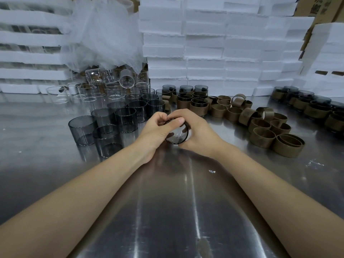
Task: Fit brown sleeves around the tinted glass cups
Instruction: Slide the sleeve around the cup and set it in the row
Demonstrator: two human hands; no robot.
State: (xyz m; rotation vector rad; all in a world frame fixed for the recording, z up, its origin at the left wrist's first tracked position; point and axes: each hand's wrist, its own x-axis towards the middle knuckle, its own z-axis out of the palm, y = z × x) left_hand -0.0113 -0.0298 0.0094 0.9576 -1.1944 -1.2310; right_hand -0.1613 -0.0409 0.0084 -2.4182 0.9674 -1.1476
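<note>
Left hand (156, 130), right hand (200, 134) both curled round smoky cylindrical glass cup (176, 138) (base facing camera) over glossy steel table (167, 202).

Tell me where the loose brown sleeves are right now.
Head view: the loose brown sleeves lie on the steel table, right of the right hand and beside the sleeved cups.

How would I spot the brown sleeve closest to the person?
Start at the steel table, then find the heap of empty brown sleeves on its right side. The sleeve you want stands at the heap's near tip; unlike its neighbours, it has a second ring nested inside.
</note>
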